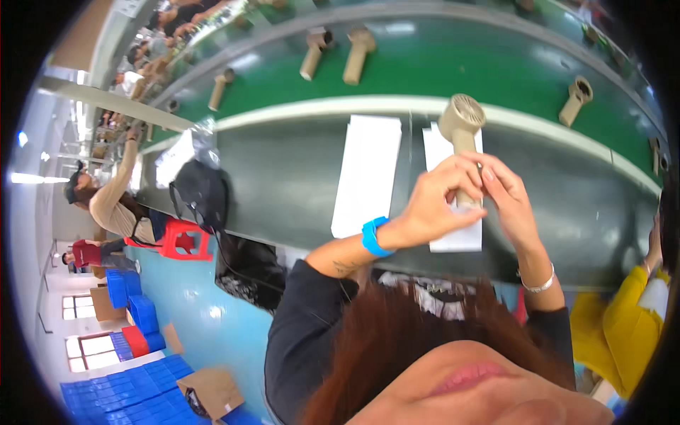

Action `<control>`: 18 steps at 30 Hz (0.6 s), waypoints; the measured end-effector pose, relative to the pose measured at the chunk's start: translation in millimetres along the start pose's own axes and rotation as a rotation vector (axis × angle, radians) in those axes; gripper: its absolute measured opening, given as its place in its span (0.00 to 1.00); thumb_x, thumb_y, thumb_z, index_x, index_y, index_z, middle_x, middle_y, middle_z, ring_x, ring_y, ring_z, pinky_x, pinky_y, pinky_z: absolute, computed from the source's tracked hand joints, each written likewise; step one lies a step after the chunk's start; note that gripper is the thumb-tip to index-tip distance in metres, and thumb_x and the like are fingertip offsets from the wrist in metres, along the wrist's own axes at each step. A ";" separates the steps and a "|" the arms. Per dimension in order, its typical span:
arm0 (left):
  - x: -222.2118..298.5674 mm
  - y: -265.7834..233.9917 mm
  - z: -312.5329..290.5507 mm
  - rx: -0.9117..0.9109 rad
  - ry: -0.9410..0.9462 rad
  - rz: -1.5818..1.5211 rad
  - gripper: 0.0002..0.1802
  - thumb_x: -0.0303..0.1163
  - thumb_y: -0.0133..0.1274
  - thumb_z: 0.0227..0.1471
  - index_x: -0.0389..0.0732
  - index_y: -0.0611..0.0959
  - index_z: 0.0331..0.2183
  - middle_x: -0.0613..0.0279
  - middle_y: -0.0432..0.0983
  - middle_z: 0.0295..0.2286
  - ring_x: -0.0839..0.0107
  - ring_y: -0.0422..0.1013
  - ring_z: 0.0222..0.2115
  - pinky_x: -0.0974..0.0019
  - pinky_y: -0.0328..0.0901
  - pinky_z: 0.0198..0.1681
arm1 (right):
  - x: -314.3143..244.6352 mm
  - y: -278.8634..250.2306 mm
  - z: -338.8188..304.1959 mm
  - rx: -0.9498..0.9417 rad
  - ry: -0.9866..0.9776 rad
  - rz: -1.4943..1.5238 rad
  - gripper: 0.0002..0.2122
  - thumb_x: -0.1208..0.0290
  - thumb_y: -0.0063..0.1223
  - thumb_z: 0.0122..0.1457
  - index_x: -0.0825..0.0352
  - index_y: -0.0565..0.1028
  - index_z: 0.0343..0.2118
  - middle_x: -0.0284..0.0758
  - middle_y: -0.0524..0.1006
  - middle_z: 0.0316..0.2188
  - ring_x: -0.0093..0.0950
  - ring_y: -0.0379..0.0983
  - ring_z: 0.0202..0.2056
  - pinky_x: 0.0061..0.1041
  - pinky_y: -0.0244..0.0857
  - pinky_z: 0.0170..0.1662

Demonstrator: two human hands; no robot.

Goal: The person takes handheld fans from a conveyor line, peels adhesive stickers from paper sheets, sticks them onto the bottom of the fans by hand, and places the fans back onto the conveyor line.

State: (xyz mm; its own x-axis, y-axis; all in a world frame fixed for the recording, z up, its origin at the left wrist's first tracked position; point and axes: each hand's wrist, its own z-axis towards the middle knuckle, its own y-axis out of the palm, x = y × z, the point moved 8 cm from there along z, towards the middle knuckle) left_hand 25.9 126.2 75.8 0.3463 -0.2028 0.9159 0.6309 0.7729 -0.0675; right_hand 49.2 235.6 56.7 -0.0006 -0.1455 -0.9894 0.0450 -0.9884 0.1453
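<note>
A beige handheld fan (pixel 462 122) stands tilted above the bench in front of me, its round slotted head pointing away. My left hand (pixel 440 193) is wrapped round the lower part of its handle. On the other side, my right hand (pixel 506 190) has its thumb and fingers pinched against the handle. A small dark spot shows between my fingertips; what it is I cannot make out. Under my hands lies a stack of white paper sheets (pixel 455 239), partly covered. Another white paper stack (pixel 367 173) rests to its left on the dark bench top (pixel 283 163).
Beyond the bench runs a green conveyor belt (pixel 418 71) carrying several beige fan bodies (pixel 359 57). A black backpack (pixel 200 193) and clear plastic bags (pixel 205 145) sit at left, near a red stool (pixel 185 239). A person in yellow (pixel 627 333) is close at right.
</note>
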 end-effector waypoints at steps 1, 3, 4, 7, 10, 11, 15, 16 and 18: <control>2.0 -3.8 8.9 -0.025 0.077 0.013 0.13 0.19 0.65 0.36 0.38 0.77 0.26 0.65 0.69 0.34 0.77 0.66 0.35 0.77 0.62 0.30 | -4.0 -0.7 9.8 0.005 0.027 0.018 0.15 0.66 0.40 0.65 0.70 0.70 0.48 0.33 0.73 0.41 0.20 0.70 0.40 0.21 0.65 0.44; -0.7 -16.3 23.2 -0.014 0.125 -0.007 0.11 0.21 0.64 0.37 0.38 0.78 0.27 0.64 0.70 0.36 0.77 0.66 0.35 0.78 0.61 0.28 | -7.7 -2.8 31.3 -0.017 -0.062 -0.009 0.14 0.66 0.39 0.65 0.68 0.69 0.48 0.32 0.73 0.40 0.18 0.70 0.40 0.18 0.65 0.43; 2.1 -23.5 32.2 -0.028 0.139 0.028 0.11 0.22 0.64 0.38 0.37 0.79 0.27 0.63 0.70 0.36 0.76 0.67 0.35 0.77 0.61 0.28 | -11.2 -4.5 41.0 -0.027 -0.075 -0.011 0.14 0.66 0.39 0.65 0.68 0.69 0.48 0.32 0.73 0.40 0.18 0.70 0.40 0.18 0.65 0.43; -9.7 -41.3 61.4 -0.034 0.204 0.036 0.09 0.23 0.61 0.43 0.36 0.81 0.31 0.61 0.72 0.38 0.76 0.68 0.36 0.77 0.63 0.28 | -10.5 -9.5 72.8 -0.023 0.000 0.120 0.13 0.67 0.39 0.65 0.67 0.69 0.48 0.31 0.73 0.39 0.18 0.70 0.40 0.18 0.66 0.42; -18.6 -54.8 80.7 -0.066 0.105 -0.177 0.12 0.20 0.57 0.47 0.35 0.81 0.37 0.59 0.71 0.41 0.75 0.68 0.39 0.75 0.67 0.34 | -18.0 -15.5 95.9 0.015 -0.095 0.172 0.13 0.65 0.41 0.64 0.66 0.70 0.47 0.30 0.74 0.36 0.19 0.72 0.38 0.20 0.66 0.42; -23.7 -58.2 86.7 -0.063 0.101 -0.178 0.12 0.20 0.57 0.47 0.35 0.81 0.37 0.59 0.71 0.41 0.75 0.68 0.39 0.75 0.67 0.34 | -18.1 -18.0 104.0 0.014 -0.090 0.173 0.13 0.65 0.41 0.64 0.66 0.70 0.47 0.30 0.74 0.36 0.19 0.72 0.38 0.20 0.66 0.42; -29.5 -70.6 105.3 -0.034 0.160 -0.069 0.21 0.17 0.58 0.43 0.34 0.78 0.43 0.57 0.67 0.47 0.70 0.67 0.45 0.74 0.70 0.38 | -11.6 -24.5 132.4 0.036 0.023 0.254 0.14 0.66 0.41 0.63 0.68 0.69 0.48 0.31 0.73 0.42 0.21 0.70 0.43 0.23 0.65 0.46; -32.3 -78.7 108.8 -0.007 0.173 -0.078 0.23 0.16 0.58 0.42 0.34 0.77 0.44 0.56 0.67 0.47 0.71 0.67 0.45 0.74 0.70 0.38 | -9.1 -19.1 140.5 -0.004 0.050 0.294 0.15 0.67 0.41 0.64 0.68 0.68 0.49 0.32 0.72 0.43 0.22 0.69 0.45 0.23 0.65 0.47; -43.1 -86.8 116.3 0.025 0.160 -0.110 0.24 0.15 0.58 0.41 0.34 0.76 0.45 0.56 0.68 0.47 0.71 0.68 0.44 0.74 0.70 0.38 | -1.6 -16.9 155.0 -0.033 0.105 0.343 0.15 0.67 0.40 0.64 0.69 0.67 0.49 0.33 0.71 0.43 0.22 0.68 0.46 0.24 0.65 0.47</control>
State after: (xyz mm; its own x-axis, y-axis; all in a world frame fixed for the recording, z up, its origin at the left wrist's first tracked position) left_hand -124.5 137.7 88.2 0.3831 -0.3786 0.8426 0.6547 0.7548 0.0415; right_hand -106.4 245.6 57.0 0.1229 -0.4616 -0.8785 0.0567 -0.8805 0.4706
